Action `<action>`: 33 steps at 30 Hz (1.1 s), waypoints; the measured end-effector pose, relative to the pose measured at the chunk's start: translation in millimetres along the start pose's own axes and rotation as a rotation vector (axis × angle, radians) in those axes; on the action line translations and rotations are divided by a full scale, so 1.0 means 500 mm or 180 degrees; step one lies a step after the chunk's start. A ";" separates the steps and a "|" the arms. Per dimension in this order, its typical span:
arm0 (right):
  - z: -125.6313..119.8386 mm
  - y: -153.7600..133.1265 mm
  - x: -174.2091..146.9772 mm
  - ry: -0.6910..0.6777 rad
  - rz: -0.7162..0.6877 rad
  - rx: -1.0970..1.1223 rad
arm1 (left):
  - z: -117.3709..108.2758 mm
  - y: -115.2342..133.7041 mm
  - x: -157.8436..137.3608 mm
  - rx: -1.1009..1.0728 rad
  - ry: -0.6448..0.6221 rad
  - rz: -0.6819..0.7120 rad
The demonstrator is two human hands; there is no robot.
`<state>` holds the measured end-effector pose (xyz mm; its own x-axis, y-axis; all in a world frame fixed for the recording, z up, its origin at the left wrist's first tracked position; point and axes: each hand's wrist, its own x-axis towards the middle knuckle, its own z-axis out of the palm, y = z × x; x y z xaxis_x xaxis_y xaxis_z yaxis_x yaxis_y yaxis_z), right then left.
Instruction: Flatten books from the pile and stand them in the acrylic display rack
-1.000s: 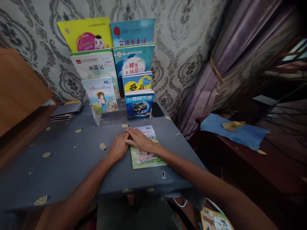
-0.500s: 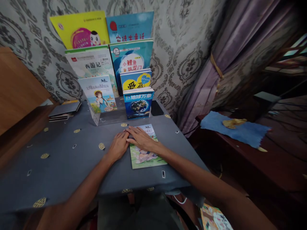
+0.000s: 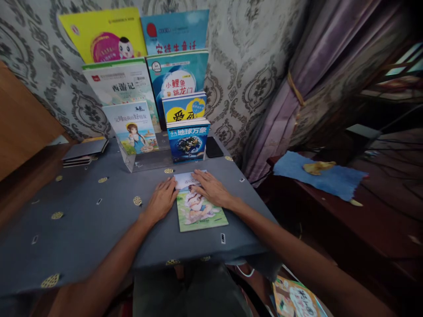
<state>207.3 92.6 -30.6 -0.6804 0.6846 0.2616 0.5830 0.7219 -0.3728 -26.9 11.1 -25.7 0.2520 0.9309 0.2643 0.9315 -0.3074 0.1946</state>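
Note:
A thin children's book [image 3: 198,213] with a green and white illustrated cover lies flat on the grey tablecloth [image 3: 109,233]. My right hand [image 3: 211,190] rests flat across its upper right part, fingers stretched out and covering some of the title. Along the book's upper left edge lies my left hand [image 3: 161,198], palm down with fingers extended, its fingertips at the cover's edge. Neither hand grips anything. Behind them a clear display stand [image 3: 148,164] holds several upright books, among them a blue globe book [image 3: 187,143] and a book with a girl on its cover [image 3: 132,127].
A black phone [image 3: 214,147] lies right of the stand. Stacked notebooks [image 3: 84,151] sit at the table's back left. On a dark red bench [image 3: 317,198] to the right is a blue cloth [image 3: 291,171]. Another book [image 3: 294,297] is low down at the right.
My right hand has slid right across the book, away from my left hand, uncovering more of the cover. The hands no longer touch. The view has shifted slightly.

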 end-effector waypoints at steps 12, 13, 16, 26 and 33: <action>-0.013 0.079 -0.008 0.0901 0.0696 0.1899 | -0.018 0.063 0.065 0.0128 -0.0187 0.0316; -0.010 0.082 -0.005 0.0950 0.0722 0.2008 | -0.015 0.078 0.080 0.0107 -0.0285 0.0416; -0.002 0.089 -0.001 0.1050 0.0769 0.2216 | 0.001 0.119 0.121 -0.0004 -0.0505 0.0650; -0.003 0.095 0.005 0.1120 0.0796 0.2335 | 0.039 0.145 0.167 0.0039 -0.0252 0.0852; -0.005 0.090 0.006 0.1117 0.0797 0.2279 | 0.041 0.129 0.175 -0.0127 -0.0158 0.0950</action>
<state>232.7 127.7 -44.2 -0.3213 0.8935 0.3137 0.1948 0.3865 -0.9015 60.6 76.9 -9.3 0.5265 0.8064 0.2692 0.8035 -0.5754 0.1523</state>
